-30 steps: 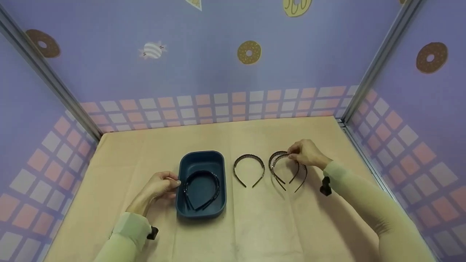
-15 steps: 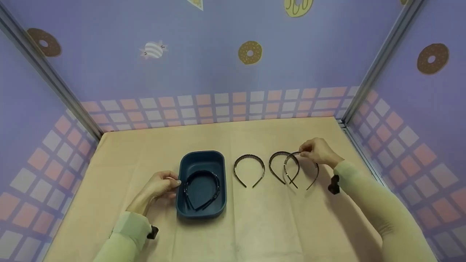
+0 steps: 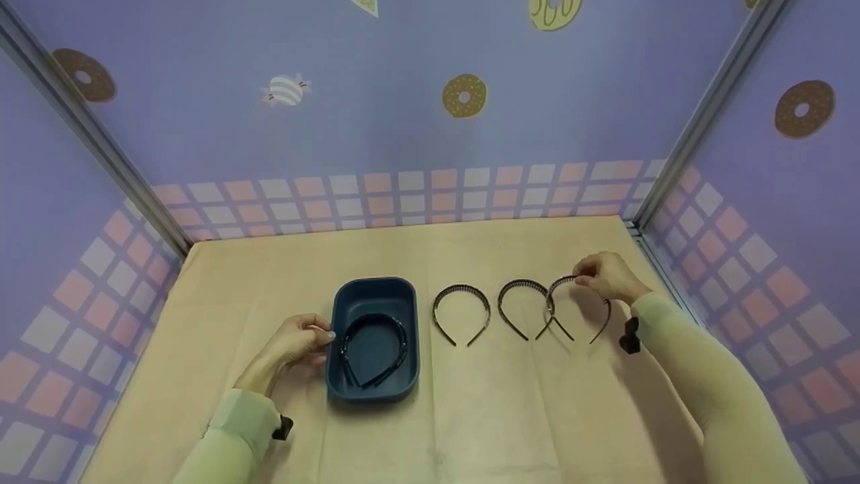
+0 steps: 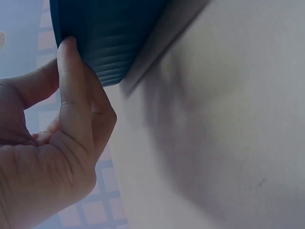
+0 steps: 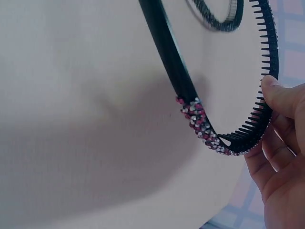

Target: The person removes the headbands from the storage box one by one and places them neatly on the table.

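Observation:
My right hand (image 3: 610,276) pinches a dark toothed headband (image 5: 268,52) at the top of its curve, thumb on the teeth side. Pink and clear rhinestones cover part of that band. In the head view it overlaps a second black headband (image 3: 521,283) lying on the cloth. A third headband (image 3: 461,288) lies between that one and a dark blue plastic box (image 3: 373,396). With my left hand (image 3: 300,341) I grip the box's left rim, fingers against the outer wall. Inside the box lie headbands (image 3: 371,318), partly stacked together.
A beige cloth (image 3: 490,410) covers the table. Purple printed panels (image 3: 376,128) stand at the back and both sides, joined by metal posts (image 3: 712,111). My arms come in from the front left and front right.
My right hand has moved right with the headband, drawing it away from the one it overlapped more. The left hand and the box stay in place.

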`<move>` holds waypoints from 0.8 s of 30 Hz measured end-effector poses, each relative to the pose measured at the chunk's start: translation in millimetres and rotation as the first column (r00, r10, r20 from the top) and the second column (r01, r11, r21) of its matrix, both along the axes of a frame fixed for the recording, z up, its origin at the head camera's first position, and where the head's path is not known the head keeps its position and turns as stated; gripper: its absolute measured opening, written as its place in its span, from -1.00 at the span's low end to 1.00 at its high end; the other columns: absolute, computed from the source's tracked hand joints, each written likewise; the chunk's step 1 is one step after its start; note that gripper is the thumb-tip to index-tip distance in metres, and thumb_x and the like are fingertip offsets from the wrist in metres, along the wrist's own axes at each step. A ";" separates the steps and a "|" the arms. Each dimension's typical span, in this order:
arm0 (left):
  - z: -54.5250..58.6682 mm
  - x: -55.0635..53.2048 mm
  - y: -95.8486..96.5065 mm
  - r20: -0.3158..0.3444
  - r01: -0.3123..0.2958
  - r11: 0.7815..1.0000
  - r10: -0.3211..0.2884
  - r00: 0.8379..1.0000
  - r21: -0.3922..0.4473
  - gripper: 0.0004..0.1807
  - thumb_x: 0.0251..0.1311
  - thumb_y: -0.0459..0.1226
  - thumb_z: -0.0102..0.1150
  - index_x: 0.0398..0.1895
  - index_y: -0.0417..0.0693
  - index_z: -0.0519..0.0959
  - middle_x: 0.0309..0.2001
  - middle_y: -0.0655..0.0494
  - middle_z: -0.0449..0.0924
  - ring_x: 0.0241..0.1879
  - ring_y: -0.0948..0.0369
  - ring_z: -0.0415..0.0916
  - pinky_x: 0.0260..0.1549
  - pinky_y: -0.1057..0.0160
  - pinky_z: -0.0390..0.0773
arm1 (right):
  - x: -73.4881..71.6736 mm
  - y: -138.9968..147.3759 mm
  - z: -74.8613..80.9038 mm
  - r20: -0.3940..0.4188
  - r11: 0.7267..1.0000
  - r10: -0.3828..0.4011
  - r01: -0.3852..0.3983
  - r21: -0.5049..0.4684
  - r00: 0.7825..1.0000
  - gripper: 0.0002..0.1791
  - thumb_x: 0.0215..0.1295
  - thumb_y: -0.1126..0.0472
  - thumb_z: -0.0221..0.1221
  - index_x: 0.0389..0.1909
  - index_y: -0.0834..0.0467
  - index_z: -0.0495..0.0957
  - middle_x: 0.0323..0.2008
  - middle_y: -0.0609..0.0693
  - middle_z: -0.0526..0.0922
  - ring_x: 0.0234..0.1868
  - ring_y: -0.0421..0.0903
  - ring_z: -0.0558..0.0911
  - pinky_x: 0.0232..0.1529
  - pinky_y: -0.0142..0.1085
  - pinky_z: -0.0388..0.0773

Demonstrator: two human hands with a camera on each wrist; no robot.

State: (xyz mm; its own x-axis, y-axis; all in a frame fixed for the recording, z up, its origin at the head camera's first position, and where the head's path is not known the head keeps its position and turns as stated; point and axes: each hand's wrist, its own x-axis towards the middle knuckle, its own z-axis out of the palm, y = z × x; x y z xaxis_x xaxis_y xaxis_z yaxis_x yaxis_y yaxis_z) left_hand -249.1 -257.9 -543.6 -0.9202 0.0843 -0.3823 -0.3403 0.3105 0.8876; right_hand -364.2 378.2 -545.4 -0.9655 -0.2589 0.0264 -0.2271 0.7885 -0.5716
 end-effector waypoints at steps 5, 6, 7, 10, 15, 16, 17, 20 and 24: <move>-0.3 -0.1 1.1 0.020 -0.006 1.000 0.006 1.000 0.002 -0.82 0.45 -0.39 0.31 0.03 -0.24 0.61 -0.24 0.17 0.64 -0.28 0.27 0.64 -0.31 0.26 0.80 | -1.6 8.6 -1.2 0.038 0.998 -0.005 0.003 0.060 0.999 -0.96 0.49 0.38 0.37 -0.16 0.29 0.77 -0.20 0.20 0.82 -0.20 -0.08 0.64 -0.14 -0.33 0.54; -0.3 -0.4 1.3 0.021 -0.002 1.000 0.002 1.000 0.002 -0.82 0.45 -0.40 0.30 0.04 -0.25 0.61 -0.25 0.17 0.65 -0.29 0.27 0.64 -0.31 0.27 0.80 | -1.9 10.0 -1.5 0.042 0.997 -0.010 0.007 0.075 0.999 -0.96 0.50 0.37 0.37 -0.16 0.28 0.77 -0.21 0.18 0.81 -0.21 -0.08 0.63 -0.15 -0.30 0.53; -0.2 -0.7 1.3 0.023 -0.002 1.000 0.002 1.000 0.003 -0.83 0.46 -0.40 0.30 0.03 -0.24 0.61 -0.25 0.17 0.65 -0.29 0.27 0.65 -0.31 0.27 0.80 | -2.0 11.2 -1.8 0.043 0.996 -0.011 0.007 0.088 0.999 -0.96 0.50 0.37 0.37 -0.16 0.28 0.76 -0.22 0.18 0.80 -0.22 -0.07 0.63 -0.15 -0.28 0.53; 0.4 -1.3 0.9 0.023 -0.004 1.000 0.003 1.000 0.006 -0.85 0.46 -0.41 0.30 0.01 -0.24 0.61 -0.26 0.17 0.63 -0.29 0.27 0.63 -0.34 0.29 0.79 | -2.5 14.6 -2.9 0.032 0.994 -0.012 0.008 0.108 0.999 -0.95 0.51 0.38 0.35 -0.15 0.30 0.75 -0.21 0.22 0.79 -0.21 0.00 0.65 -0.18 -0.23 0.54; 0.8 -1.6 0.9 0.018 -0.002 1.000 0.002 1.000 0.002 -0.85 0.46 -0.40 0.29 0.01 -0.24 0.61 -0.25 0.17 0.63 -0.26 0.27 0.62 -0.32 0.28 0.80 | -4.3 18.6 -5.4 0.026 0.993 -0.026 0.023 0.116 0.999 -0.92 0.53 0.38 0.30 -0.11 0.31 0.74 -0.10 0.28 0.77 -0.10 0.11 0.68 -0.15 -0.25 0.55; 0.6 -1.7 0.9 0.017 0.000 1.000 0.000 1.000 0.000 -0.85 0.46 -0.39 0.29 0.01 -0.24 0.61 -0.25 0.17 0.63 -0.27 0.27 0.62 -0.33 0.28 0.80 | -4.9 19.4 -6.1 0.026 0.993 -0.030 0.027 0.116 0.999 -0.92 0.54 0.38 0.29 -0.11 0.31 0.74 -0.09 0.29 0.77 -0.09 0.12 0.68 -0.16 -0.26 0.55; 0.5 -1.6 1.0 0.019 0.003 1.000 -0.003 1.000 -0.003 -0.84 0.46 -0.39 0.29 0.02 -0.24 0.60 -0.25 0.17 0.63 -0.27 0.27 0.62 -0.33 0.28 0.79 | -5.5 20.0 -7.1 0.025 0.993 -0.035 0.031 0.114 0.999 -0.92 0.54 0.39 0.29 -0.11 0.31 0.74 -0.09 0.29 0.77 -0.09 0.12 0.67 -0.17 -0.28 0.55; 0.2 -1.3 1.6 0.024 -0.006 1.000 0.006 1.000 -0.004 -0.85 0.46 -0.39 0.30 0.00 -0.23 0.61 -0.26 0.17 0.63 -0.28 0.27 0.63 -0.35 0.30 0.78 | -6.6 21.8 -10.0 0.027 0.994 -0.035 0.032 0.103 0.999 -0.92 0.52 0.41 0.28 -0.11 0.32 0.73 -0.11 0.30 0.76 -0.10 0.12 0.66 -0.20 -0.28 0.55; 0.5 -1.0 1.6 0.018 0.002 1.000 -0.002 1.000 -0.014 -0.84 0.48 -0.38 0.29 0.02 -0.24 0.61 -0.23 0.14 0.66 -0.28 0.25 0.64 -0.32 0.26 0.80 | -7.7 24.1 -14.8 0.018 0.994 -0.023 0.021 0.107 1.000 -0.92 0.49 0.41 0.27 -0.14 0.31 0.73 -0.16 0.27 0.76 -0.12 0.13 0.66 -0.18 -0.21 0.56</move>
